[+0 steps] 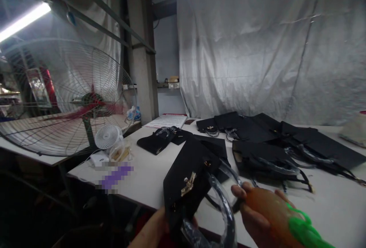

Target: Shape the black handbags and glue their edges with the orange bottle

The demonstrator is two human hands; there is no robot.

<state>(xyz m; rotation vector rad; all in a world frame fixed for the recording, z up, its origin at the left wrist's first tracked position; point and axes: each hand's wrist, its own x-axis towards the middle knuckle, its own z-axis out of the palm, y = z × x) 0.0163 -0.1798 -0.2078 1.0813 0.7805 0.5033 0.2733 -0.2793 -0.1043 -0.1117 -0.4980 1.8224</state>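
Note:
My left hand (153,229) grips the lower edge of a black handbag (185,179) with a gold clasp, holding it upright over the near edge of the white table (143,179). The bag's handles (225,210) are wrapped in clear plastic. My right hand (257,217) is closed around an orange tool (267,212) with a green end (304,231); its tip touches the plastic-wrapped handle.
Several flat black handbags (274,141) lie across the table's far and right side. A large running fan (68,99), a small white fan (108,136) and a purple item (116,177) stand at the left. Grey sheeting (257,42) hangs behind.

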